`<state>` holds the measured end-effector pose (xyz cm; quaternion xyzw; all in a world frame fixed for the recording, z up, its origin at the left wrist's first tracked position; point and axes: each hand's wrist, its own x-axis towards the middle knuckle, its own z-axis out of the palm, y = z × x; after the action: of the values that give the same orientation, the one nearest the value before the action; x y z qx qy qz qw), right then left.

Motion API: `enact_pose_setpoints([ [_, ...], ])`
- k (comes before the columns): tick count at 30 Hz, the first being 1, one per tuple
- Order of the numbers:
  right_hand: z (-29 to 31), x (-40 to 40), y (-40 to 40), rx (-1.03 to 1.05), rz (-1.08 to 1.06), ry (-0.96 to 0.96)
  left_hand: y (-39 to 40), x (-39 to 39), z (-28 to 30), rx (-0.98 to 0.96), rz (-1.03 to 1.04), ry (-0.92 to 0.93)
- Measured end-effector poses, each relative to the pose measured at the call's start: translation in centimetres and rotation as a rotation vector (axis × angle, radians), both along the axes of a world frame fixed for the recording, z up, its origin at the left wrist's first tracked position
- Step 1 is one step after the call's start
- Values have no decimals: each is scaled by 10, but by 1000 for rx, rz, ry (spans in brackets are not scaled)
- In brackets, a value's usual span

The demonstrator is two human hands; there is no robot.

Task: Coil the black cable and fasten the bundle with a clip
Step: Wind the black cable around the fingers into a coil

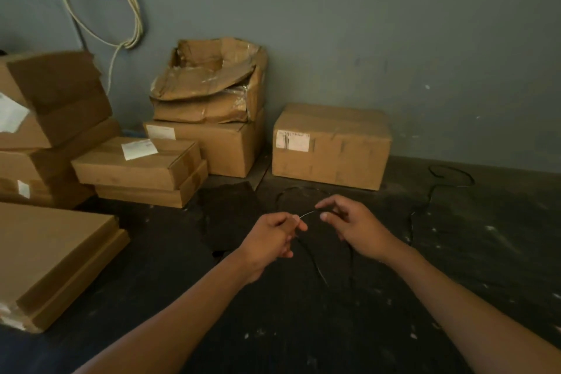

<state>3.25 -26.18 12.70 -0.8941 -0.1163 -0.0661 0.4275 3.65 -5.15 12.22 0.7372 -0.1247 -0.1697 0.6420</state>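
A thin black cable lies loose on the dark floor, winding from a loop at the far right toward my hands. My left hand is closed around a stretch of it. My right hand pinches the cable between thumb and fingers. A short taut piece, catching the light, spans the gap between both hands. Below my hands, two strands hang down toward the floor. A faint loop of cable arcs just beyond my hands. No clip is visible.
Cardboard boxes stand along the grey wall, with stacks at the left and a crumpled open one on top. A flat box lies at the near left. A white cable coil hangs on the wall.
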Motion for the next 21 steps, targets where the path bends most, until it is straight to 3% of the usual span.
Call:
enact_pose_setpoints([
  [4, 22, 0, -7, -93, -6, -177, -2, 4, 23, -71, -61, 62],
  [12, 51, 10, -23, -3, -112, -300, -8, -3, 61, -314, -373, 134],
  [21, 47, 2, -12, 76, 37, -321, -32, -2, 89, -646, -379, 43],
])
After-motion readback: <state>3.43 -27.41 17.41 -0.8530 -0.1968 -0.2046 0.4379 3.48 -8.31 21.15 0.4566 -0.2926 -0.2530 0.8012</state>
